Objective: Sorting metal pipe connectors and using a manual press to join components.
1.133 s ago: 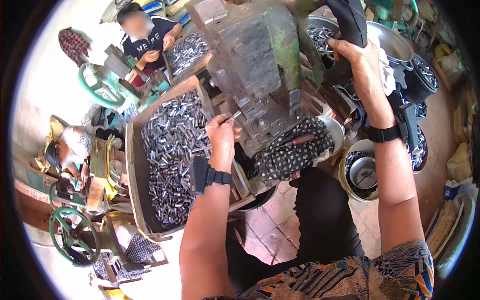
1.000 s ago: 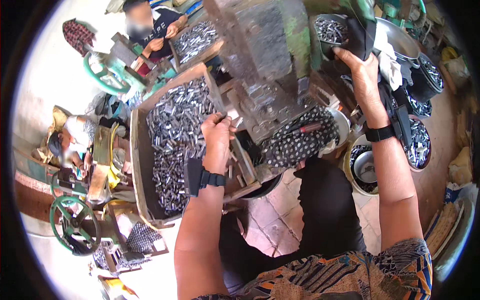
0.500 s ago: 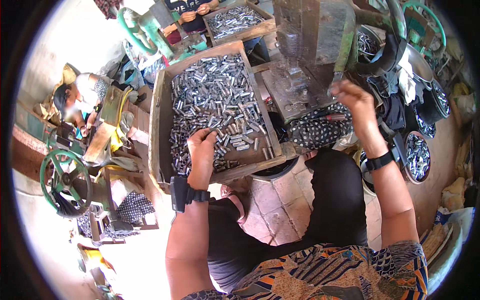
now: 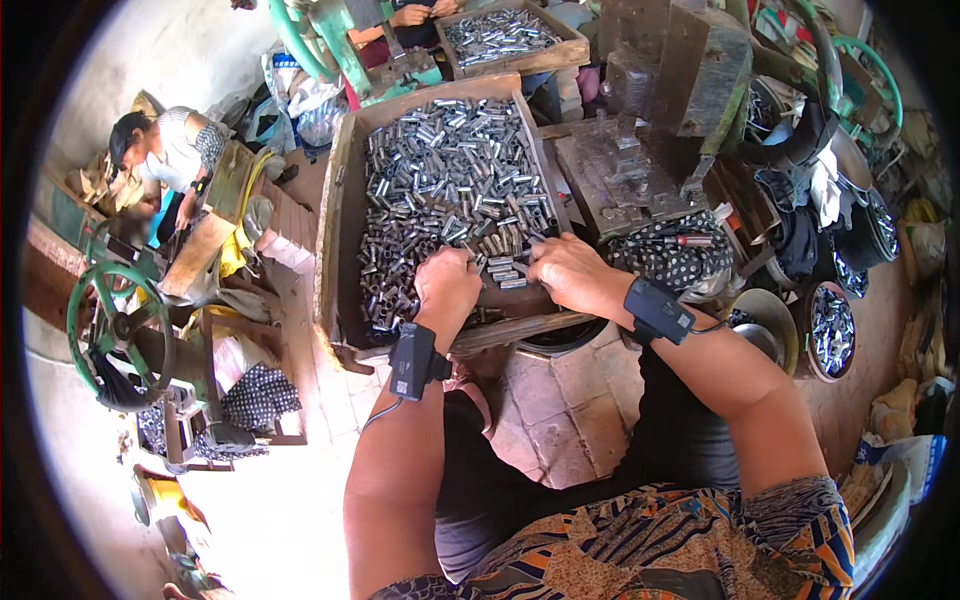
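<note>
A wooden tray (image 4: 331, 225) in front of me holds a heap of short shiny metal tubes (image 4: 440, 170). Over its near part, my left hand (image 4: 447, 287) is closed, fingertips down among the tubes; what it pinches is hidden. Opposite it, my right hand (image 4: 578, 272) reaches over the tray's right wall with fingers curled and pressed together at a few tubes lying side by side. Its fingers cover whatever they grip. Between both hands a small group of tubes (image 4: 505, 270) lies roughly aligned near a bare patch of the tray's bottom.
Right of the tray stands a heavy metal press (image 4: 625, 165), with a polka-dot cloth (image 4: 660, 262) and a red-handled screwdriver (image 4: 692, 240) before it. Buckets of metal parts (image 4: 832, 325) stand further right. A person (image 4: 165, 150) works at the left near a green handwheel (image 4: 120, 325); another's hands show beyond the tray.
My right hand has come down and left from the press to the tray. My left hand has shifted slightly right with the fingers still closed. The whole view has shifted a little.
</note>
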Available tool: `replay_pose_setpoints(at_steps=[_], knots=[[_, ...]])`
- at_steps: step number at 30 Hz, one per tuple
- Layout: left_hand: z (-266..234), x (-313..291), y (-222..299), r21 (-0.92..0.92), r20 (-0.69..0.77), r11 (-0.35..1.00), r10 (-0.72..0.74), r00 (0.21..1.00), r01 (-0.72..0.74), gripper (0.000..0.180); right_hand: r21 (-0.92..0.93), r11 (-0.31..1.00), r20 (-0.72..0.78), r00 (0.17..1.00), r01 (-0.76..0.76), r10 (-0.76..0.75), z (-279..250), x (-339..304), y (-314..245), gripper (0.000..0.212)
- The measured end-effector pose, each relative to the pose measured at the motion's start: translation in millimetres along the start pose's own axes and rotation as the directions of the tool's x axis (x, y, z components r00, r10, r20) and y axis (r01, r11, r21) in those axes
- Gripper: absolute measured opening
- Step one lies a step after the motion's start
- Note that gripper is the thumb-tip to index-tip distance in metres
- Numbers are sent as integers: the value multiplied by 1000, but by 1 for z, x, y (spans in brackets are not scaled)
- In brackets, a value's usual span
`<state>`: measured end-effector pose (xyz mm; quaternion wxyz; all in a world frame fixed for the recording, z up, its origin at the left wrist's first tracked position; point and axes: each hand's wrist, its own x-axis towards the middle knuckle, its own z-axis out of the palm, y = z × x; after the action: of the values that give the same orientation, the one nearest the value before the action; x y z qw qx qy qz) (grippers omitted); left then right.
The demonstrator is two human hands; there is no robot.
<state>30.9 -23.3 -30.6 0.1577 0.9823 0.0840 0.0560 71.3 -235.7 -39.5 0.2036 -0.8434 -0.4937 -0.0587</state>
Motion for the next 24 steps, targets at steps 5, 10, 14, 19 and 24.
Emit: replay_pose_setpoints(at_steps=[5, 10, 14, 19, 24], knots=[[13, 10, 1, 71, -4, 997, 33, 999, -33, 18, -72, 997, 65, 998, -2, 7, 3, 3, -2, 16], [20, 16, 6, 162, -12, 983, 92, 996, -89, 18, 5, 1000, 20, 1000, -5, 5, 3, 1, 3, 17], [19, 17, 12, 252, 28, 956, 146, 989, -149, 18, 143, 988, -45, 996, -64, 71, -3, 3, 1, 17], [16, 18, 13, 315, 88, 922, 205, 975, -223, 22, 471, 856, -52, 962, -215, 270, -6, 2, 2, 20], [15, 15, 15, 309, 77, 930, 183, 980, -198, 21, 798, 564, -27, 920, -215, 390, -4, 0, -4, 27]])
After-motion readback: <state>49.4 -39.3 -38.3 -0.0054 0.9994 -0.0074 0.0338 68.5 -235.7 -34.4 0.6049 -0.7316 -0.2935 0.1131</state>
